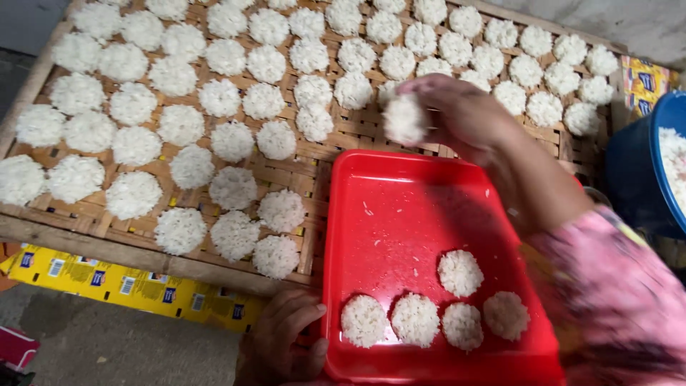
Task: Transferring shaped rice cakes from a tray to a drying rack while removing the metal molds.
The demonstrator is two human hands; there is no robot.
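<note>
I see right hand (464, 114) pinching one blurred rice disc (404, 119) above woven rack (343, 129), just past red tray (400, 214). Left hand (282, 343) clamps tray's near-left corner. I count five rice discs (460, 272) in tray, dozens on rack. One blue tub (643, 164) at right.

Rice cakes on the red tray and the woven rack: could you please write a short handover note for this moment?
Right hand: holds one rice cake above the bare patch of the woven rack.
Left hand: grips the near-left corner of the red tray.
Done: the rack is mostly filled with rows of cakes.
Left: five cakes lie at the tray's near end; a blue tub with more rice stands at the right.
</note>
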